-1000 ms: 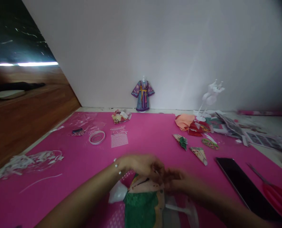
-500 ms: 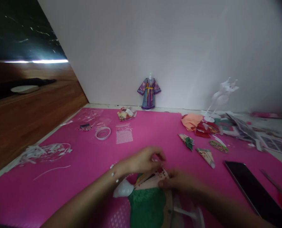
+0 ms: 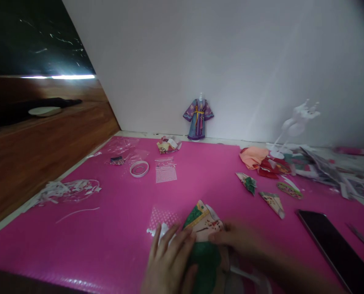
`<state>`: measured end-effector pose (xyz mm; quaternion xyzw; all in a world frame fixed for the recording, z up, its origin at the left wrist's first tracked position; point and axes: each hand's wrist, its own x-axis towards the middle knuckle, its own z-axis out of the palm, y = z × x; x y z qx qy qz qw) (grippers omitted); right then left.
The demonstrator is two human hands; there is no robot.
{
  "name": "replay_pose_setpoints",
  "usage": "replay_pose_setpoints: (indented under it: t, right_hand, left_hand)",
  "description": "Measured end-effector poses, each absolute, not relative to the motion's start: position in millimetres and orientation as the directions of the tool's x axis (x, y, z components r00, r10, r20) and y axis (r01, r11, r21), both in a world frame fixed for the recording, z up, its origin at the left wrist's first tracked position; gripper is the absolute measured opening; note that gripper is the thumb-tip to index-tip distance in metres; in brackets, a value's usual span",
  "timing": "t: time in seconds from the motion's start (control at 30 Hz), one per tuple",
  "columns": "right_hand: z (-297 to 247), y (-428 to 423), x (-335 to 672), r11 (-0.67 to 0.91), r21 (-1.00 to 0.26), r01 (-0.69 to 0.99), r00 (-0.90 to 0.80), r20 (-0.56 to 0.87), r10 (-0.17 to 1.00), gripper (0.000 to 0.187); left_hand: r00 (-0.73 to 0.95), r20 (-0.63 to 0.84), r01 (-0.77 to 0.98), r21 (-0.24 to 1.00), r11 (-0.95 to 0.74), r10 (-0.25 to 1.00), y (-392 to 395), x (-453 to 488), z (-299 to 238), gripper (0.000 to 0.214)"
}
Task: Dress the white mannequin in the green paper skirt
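Note:
A small folded paper garment (image 3: 204, 228), green with patterned cream panels, lies on the pink mat (image 3: 114, 212) near the front edge. My left hand (image 3: 169, 261) lies flat on its left side with fingers stretched out. My right hand (image 3: 243, 243) comes in from the right, its fingertips pinched on the garment's patterned edge; it is blurred by motion. A white plastic stand piece (image 3: 249, 277) shows just below the hands.
A purple paper robe (image 3: 198, 116) stands against the white wall. A tape roll (image 3: 139, 168), paper scraps (image 3: 67, 190), folded paper pieces (image 3: 246, 182), a white doll stand (image 3: 294, 126) and a black phone (image 3: 338, 249) lie around the mat. Wood floor runs on the left.
My left hand dropped from pinching the garment's top and now lies flat on it, lower in view. The garment's patterned top is now uncovered. The view shifted left.

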<state>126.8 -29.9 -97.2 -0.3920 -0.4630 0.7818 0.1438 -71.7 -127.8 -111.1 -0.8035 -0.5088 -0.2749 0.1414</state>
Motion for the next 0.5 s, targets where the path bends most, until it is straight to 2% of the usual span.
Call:
replay_pose_setpoints:
  t: [0.07,0.17,0.37,0.5]
  right_hand:
    - [-91,-34,126,-0.567,-0.820,0.081,-0.658,-0.471,0.587,0.017]
    - [-87,-39,126,-0.553,-0.826,0.105,-0.626,-0.487,0.609,0.021]
    - [-100,-39,130,-0.587,-0.807,0.060,-0.648,-0.479,0.593,0.033]
    - [-111,-36,134,-0.556,-0.824,0.110,-0.622,-0.494,0.607,0.039]
  left_hand:
    - [0.410,0.563,0.889,-0.070,-0.453,0.717,-129,-61,-116,0.046]
    - [0.461,0.528,0.880,-0.168,-0.445,0.713,-132,-50,-124,0.053]
    - [0.441,0.451,0.897,-0.232,-0.376,0.776,-146,-52,-136,0.051]
    - [0.390,0.420,0.920,-0.221,-0.325,0.820,-153,-60,-136,0.058]
